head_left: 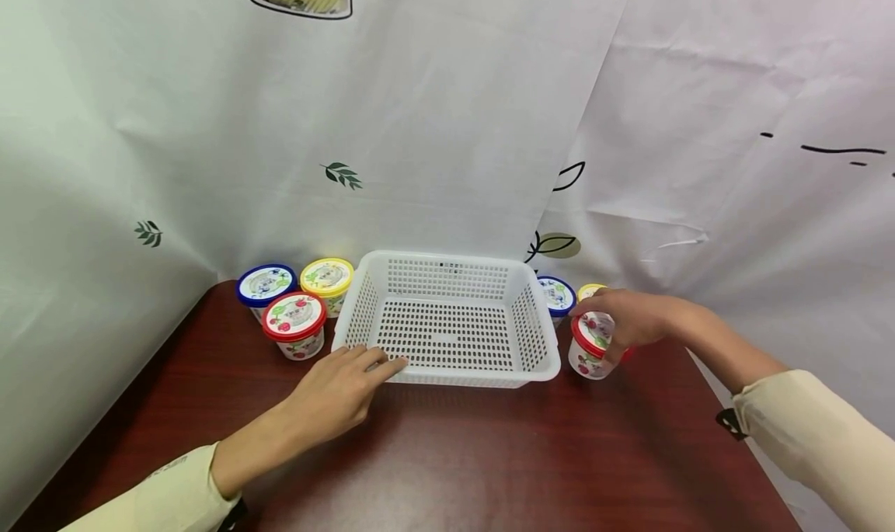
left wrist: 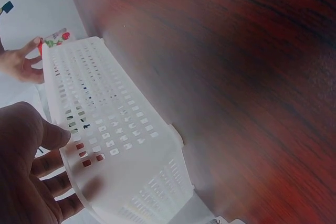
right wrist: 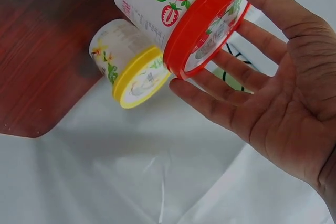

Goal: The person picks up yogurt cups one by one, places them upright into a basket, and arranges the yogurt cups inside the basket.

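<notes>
A white perforated plastic basket (head_left: 447,376) stands on the table. My left hand (head_left: 343,388) holds its near-left rim, and in the left wrist view the thumb is outside and the fingers reach over inside. On the basket's right, my right hand (head_left: 625,322) grips a red-lidded tub (head_left: 586,361) printed with strawberries. The right wrist view shows thumb and fingertips around the red lid (right wrist: 202,30). Beside that tub is a yellow-lidded tub (right wrist: 123,51), partly hidden by the hand in the head view. A blue-lidded tub (head_left: 557,295) stands behind, against the basket.
Left of the basket are a blue-lidded tub (head_left: 266,282), a yellow-lidded tub (head_left: 327,276) and another red-lidded tub (head_left: 294,318). White printed sheeting (head_left: 447,128) hangs behind the dark red wooden table (head_left: 475,454) and along its sides.
</notes>
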Motion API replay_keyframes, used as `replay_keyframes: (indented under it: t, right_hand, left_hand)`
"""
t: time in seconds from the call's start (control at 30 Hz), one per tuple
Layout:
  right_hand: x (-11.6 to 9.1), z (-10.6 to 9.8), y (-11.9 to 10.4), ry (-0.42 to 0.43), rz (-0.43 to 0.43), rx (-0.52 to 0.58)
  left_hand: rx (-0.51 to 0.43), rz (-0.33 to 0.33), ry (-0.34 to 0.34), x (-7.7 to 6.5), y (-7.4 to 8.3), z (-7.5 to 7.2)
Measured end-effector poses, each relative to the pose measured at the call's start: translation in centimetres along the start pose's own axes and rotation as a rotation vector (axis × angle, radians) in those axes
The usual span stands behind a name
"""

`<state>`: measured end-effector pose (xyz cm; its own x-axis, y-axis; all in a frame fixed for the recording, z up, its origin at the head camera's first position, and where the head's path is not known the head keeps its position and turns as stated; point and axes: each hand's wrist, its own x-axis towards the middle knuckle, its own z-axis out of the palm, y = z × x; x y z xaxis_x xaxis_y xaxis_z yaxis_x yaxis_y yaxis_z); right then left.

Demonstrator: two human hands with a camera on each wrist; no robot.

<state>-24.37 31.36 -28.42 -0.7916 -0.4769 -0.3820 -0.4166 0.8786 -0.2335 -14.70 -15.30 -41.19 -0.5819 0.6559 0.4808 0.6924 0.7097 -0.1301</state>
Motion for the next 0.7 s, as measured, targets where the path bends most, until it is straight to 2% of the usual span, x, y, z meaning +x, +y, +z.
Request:
replay_keyframes:
  t: [0.43, 0.7]
  right_hand:
    - [-1.0, -1.7, -1.0, 0.020, -0.020, -0.011]
    - [-1.7, -2.3, -0.9, 0.012, 0.009, 0.020]
  left_hand:
    - [-0.003, -0.001, 0.003, -0.2, 0.0, 0.1]
    - [-0.001, 0.007, -0.004, -0.1, -0.1, 0.2]
